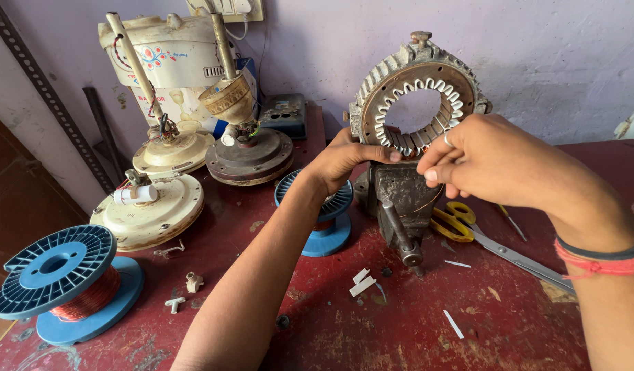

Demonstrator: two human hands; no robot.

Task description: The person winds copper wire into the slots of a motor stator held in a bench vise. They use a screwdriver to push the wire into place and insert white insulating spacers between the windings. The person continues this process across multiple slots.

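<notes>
Red worn desk (pixel 399 330) carries everything. Back left: cream fan housing (pixel 169 55) against the wall, with three ceiling-fan motor bodies in front, two cream (pixel 173 148) (pixel 152 206) and one brown (pixel 252 154).

Centre: grey bench vise (pixel 399 199) clamps a round motor stator (pixel 416 103) upright on edge, white slot insulation showing around its inner ring.

Front left: blue spool of copper wire (pixel 63 282) lying tilted on the desk. Second blue spool (pixel 327 213) just left of the vise, partly hidden by the left forearm.

Left hand (pixel 348 158) grips the stator's lower left rim, thumb laid across the inner teeth, fingers curled behind.

Right hand (pixel 482 158) at the stator's lower right, fingertips pinched together on a thin wire at the slots; ring on one finger, red and dark bands on the wrist.

Yellow-handled scissors (pixel 468 227) lie right of the vise, under the right hand.

Small white paper strips (pixel 361 283) and a few small metal bits (pixel 174 302) scattered on the desk in front.
</notes>
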